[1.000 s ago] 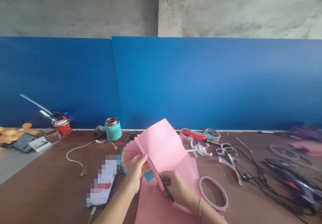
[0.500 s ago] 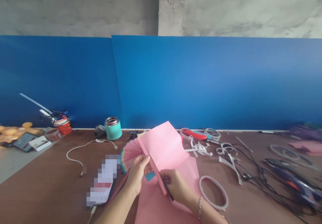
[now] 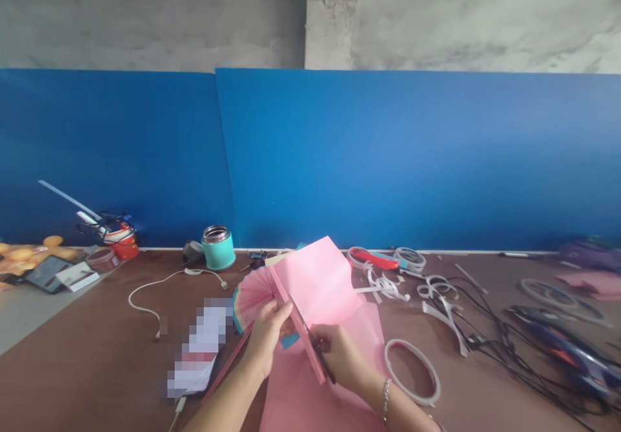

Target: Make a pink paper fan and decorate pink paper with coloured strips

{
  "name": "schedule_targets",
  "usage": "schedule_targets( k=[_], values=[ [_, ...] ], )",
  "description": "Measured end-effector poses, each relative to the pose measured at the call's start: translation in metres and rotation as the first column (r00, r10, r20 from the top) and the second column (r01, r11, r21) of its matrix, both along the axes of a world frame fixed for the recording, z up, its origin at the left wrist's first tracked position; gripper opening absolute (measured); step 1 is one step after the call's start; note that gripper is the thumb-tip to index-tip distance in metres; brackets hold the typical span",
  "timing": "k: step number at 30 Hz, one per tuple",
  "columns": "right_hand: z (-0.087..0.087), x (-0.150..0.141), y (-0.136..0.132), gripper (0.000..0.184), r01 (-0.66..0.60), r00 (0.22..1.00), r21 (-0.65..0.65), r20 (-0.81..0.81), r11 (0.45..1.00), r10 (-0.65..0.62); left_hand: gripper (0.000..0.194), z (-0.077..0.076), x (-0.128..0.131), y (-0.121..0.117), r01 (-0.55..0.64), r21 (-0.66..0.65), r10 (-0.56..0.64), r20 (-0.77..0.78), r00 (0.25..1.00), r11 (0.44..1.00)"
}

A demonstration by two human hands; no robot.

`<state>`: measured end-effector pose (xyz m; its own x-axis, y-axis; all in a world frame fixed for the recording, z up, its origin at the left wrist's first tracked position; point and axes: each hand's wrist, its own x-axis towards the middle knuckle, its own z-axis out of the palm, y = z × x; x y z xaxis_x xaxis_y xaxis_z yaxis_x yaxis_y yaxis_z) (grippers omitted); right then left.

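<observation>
A pink paper sheet (image 3: pixel 317 270) is pinched near its left edge by my left hand (image 3: pixel 272 325), thumb on top and fingers beneath. My right hand (image 3: pixel 339 351) is closed around dark-handled scissors (image 3: pixel 324 357); their blades lie along the sheet's left side, where a narrow pink strip (image 3: pixel 310 351) runs down between the hands. More pink paper (image 3: pixel 310 399) lies on the table under both hands. Left of the sheet rests a pleated paper fan (image 3: pixel 252 293), pink with a yellow and blue rim, partly behind my left hand.
A phone (image 3: pixel 201 348) with a blurred screen lies left of my arm. Behind it stand a turquoise flask (image 3: pixel 218 249) and a white cable (image 3: pixel 145 290). To the right are a tape roll (image 3: pixel 412 372), curled white strips (image 3: pixel 385 286), black cables (image 3: pixel 499 335) and a glue gun (image 3: pixel 567 351).
The held sheet and its strip have slid slightly right and down. My left hand has shifted a little right with it. My right hand with the scissors stays almost in place.
</observation>
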<state>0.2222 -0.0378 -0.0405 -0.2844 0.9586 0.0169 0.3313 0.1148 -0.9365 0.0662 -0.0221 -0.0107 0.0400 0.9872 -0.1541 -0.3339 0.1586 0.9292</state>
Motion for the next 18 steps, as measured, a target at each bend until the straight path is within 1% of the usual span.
schedule_targets(
  k=[3,6,8,13,18],
  values=[
    [-0.005,-0.001,0.0,0.009,0.013,1.0,-0.032,0.021,0.999,-0.013,0.038,0.0,-0.003,0.004,-0.055,0.001,0.055,0.024,0.998,0.998],
    [-0.005,-0.001,-0.001,0.01,0.011,1.0,-0.067,0.024,0.998,-0.009,0.037,-0.002,-0.005,0.006,-0.113,0.0,0.113,0.018,0.993,0.994],
    [-0.002,-0.001,-0.003,0.009,0.005,1.0,-0.067,0.024,0.998,-0.004,0.037,-0.003,-0.004,0.006,-0.104,0.0,0.104,-0.007,0.995,0.995],
    [0.005,0.0,-0.004,0.009,0.014,0.998,-0.018,0.058,1.0,-0.013,0.035,-0.004,-0.001,0.004,-0.049,0.016,0.049,-0.027,0.998,0.999],
    [0.005,-0.001,-0.004,0.01,0.026,1.0,-0.06,0.009,0.998,-0.026,0.034,-0.005,-0.002,0.005,-0.036,0.01,0.036,-0.005,0.999,0.999]
  ],
)
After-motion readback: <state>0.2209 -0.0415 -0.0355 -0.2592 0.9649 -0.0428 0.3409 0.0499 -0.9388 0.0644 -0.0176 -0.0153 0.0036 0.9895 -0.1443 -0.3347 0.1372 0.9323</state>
